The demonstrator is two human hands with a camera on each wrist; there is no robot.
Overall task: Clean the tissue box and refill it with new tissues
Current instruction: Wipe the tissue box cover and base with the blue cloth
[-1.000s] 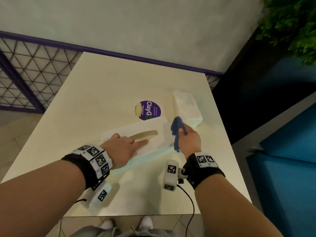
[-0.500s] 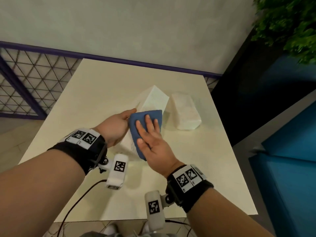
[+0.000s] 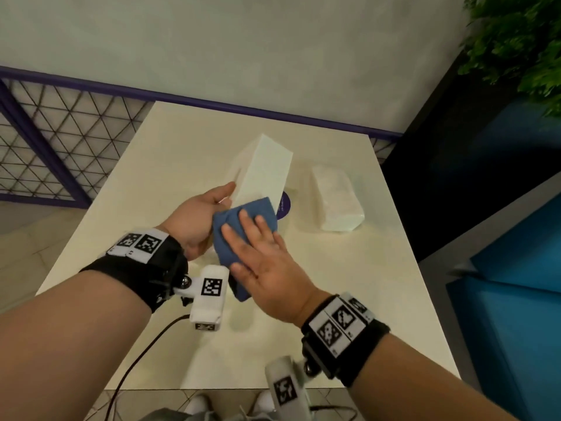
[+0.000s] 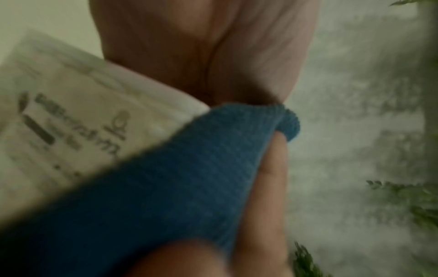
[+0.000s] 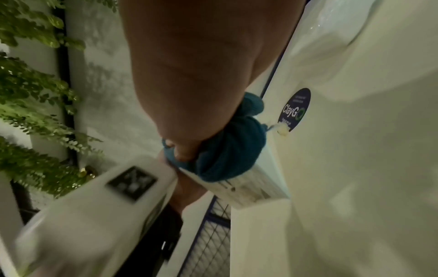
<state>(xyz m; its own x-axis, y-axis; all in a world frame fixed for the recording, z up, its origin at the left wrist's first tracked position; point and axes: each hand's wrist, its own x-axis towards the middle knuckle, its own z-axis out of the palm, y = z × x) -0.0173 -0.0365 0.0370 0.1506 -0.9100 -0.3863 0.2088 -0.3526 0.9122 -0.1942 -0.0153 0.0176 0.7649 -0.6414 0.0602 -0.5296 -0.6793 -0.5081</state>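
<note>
My left hand [image 3: 212, 208] grips the white tissue box [image 3: 264, 165] near its lower end and holds it tilted up off the cream table [image 3: 334, 299]. Most of that hand's fingers are hidden behind the box. My right hand [image 3: 249, 235] lies flat, fingers straight, and presses a blue cloth [image 3: 227, 241] against the box's near face. In the left wrist view the cloth [image 4: 166, 178] wraps over the printed end of the box [image 4: 71, 121]. The right wrist view shows the cloth [image 5: 227, 155] bunched under my palm. A wrapped pack of new tissues [image 3: 337, 202] lies to the right.
A round purple sticker [image 3: 284, 205] sits on the table just behind the box. A purple-framed mesh railing [image 3: 60, 147] runs along the left and far edges. A green plant [image 3: 522, 41] hangs at the upper right, above blue seating [image 3: 516, 238].
One second ago the box lay flat under my left hand and my right hand held the cloth bunched. The box is now tilted up, and my right hand presses the cloth against it.
</note>
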